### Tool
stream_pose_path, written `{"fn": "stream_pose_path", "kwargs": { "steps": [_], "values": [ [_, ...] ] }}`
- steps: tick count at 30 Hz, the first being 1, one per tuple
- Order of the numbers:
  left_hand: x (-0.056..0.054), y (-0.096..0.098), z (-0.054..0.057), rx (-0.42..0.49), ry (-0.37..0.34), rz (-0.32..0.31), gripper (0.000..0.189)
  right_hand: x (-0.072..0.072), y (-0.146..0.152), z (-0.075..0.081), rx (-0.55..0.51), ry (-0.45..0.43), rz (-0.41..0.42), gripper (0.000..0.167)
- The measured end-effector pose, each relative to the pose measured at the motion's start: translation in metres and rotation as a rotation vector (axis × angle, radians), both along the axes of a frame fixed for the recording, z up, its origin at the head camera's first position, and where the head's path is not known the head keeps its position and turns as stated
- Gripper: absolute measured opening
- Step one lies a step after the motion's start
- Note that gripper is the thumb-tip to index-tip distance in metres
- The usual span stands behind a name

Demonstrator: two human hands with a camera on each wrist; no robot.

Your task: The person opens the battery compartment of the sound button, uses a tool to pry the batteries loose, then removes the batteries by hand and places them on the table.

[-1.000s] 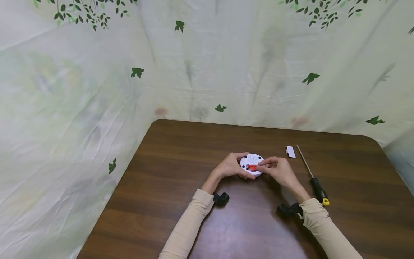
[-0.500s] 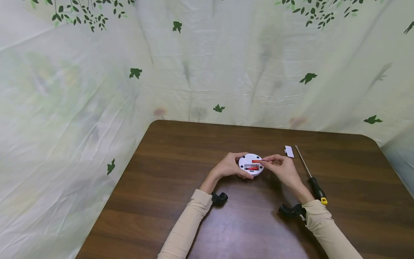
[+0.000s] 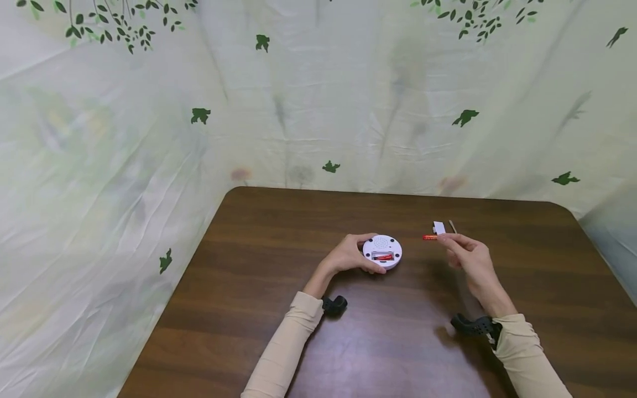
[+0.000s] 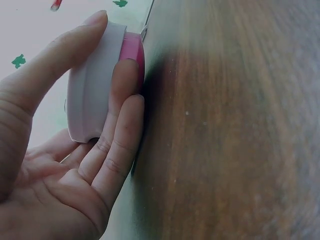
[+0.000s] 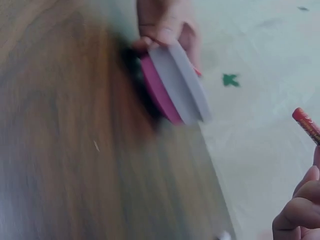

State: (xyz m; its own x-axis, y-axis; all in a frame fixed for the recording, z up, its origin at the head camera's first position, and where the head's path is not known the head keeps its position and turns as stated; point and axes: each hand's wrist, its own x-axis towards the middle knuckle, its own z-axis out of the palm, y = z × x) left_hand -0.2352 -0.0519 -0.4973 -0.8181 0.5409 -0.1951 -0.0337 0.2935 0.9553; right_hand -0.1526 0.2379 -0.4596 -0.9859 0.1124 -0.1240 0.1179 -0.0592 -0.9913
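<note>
My left hand (image 3: 350,255) grips a round white device (image 3: 382,244) by its left edge, its back turned up. A red battery (image 3: 383,257) lies in the device's uncovered battery slot. From the side, the left wrist view shows the device's white body (image 4: 95,85) and a pink underside (image 4: 132,52). Off to the right, my right hand (image 3: 470,262) pinches another red battery (image 3: 429,237) between thumb and fingers. In the right wrist view that battery (image 5: 306,124) sticks up from the fingers at the right edge.
Beyond the right hand lie a small white battery cover (image 3: 438,227) and the metal tip of a screwdriver (image 3: 452,226), its handle hidden by the hand and arm. All this is on a brown wooden table (image 3: 278,221), with a printed cloth (image 3: 348,110) hanging behind.
My right hand has lifted one red battery out of the device's slot and carried it to the right, near the white cover. My left hand still holds the device.
</note>
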Motion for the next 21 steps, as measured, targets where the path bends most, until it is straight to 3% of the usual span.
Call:
{"fn": "stream_pose_path", "kwargs": {
  "steps": [7,12,17,21],
  "values": [
    [-0.002,-0.001,-0.003,0.003,0.008,0.004,0.093,0.007,0.051,0.009,-0.111,0.025,-0.054,0.015],
    [-0.003,-0.003,-0.004,0.009,0.013,0.006,0.093,0.007,0.092,0.015,-0.078,-0.045,-0.119,0.021],
    [-0.002,-0.002,-0.005,0.026,0.008,0.002,0.091,-0.001,0.129,0.012,0.168,-0.205,-0.164,0.020],
    [-0.002,0.000,-0.005,0.029,0.004,-0.004,0.090,-0.009,0.154,0.006,0.354,-0.295,-0.127,0.021]
  ]
}}
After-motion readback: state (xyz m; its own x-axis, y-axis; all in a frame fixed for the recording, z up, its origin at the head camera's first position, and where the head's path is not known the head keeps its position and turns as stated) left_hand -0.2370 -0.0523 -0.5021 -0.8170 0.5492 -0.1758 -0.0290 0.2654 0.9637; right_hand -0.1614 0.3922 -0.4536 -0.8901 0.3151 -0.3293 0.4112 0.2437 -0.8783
